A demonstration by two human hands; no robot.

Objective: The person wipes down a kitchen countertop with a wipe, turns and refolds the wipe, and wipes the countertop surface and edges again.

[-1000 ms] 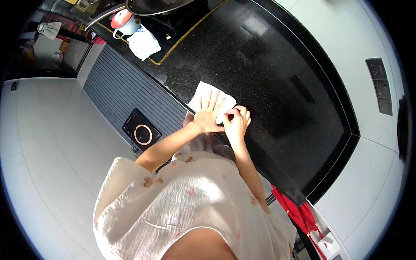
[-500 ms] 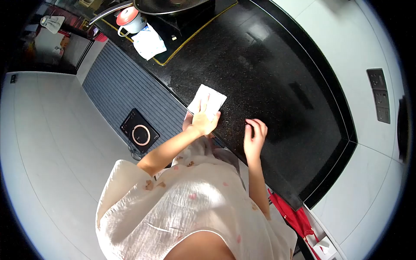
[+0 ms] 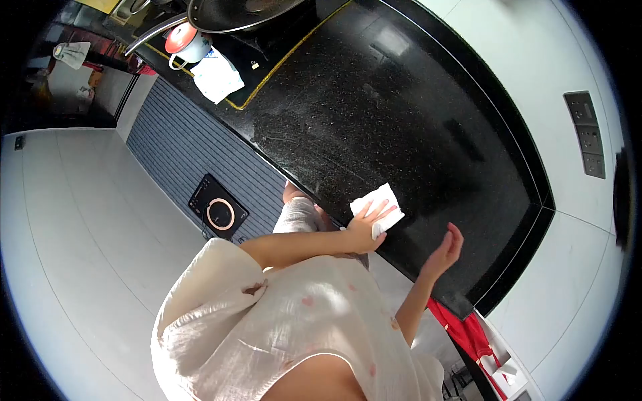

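My left hand [image 3: 364, 232] presses a folded white paper towel [image 3: 382, 206] onto the black countertop [image 3: 334, 127], close to its front edge. The fingers lie spread over the towel, and a fold of it shows beside the thumb. To the right, my right hand [image 3: 447, 252] is raised near the counter's front edge, fingers loosely bent and nothing visible in them. Fine pale specks and streaks show on the dark surface left of the towel.
At the upper left are a frying pan [image 3: 241, 15], an enamel mug with a red lid [image 3: 190, 45] and a white packet [image 3: 218, 75]. Lower down lies a black induction cooker [image 3: 218, 206] on a striped grey mat [image 3: 177, 137]. Red fabric [image 3: 465, 332] hangs at the lower right.
My left hand has slid the paper towel rightward and nearer to me along the counter. My right hand has moved right and slightly toward me, its fingers now less curled.
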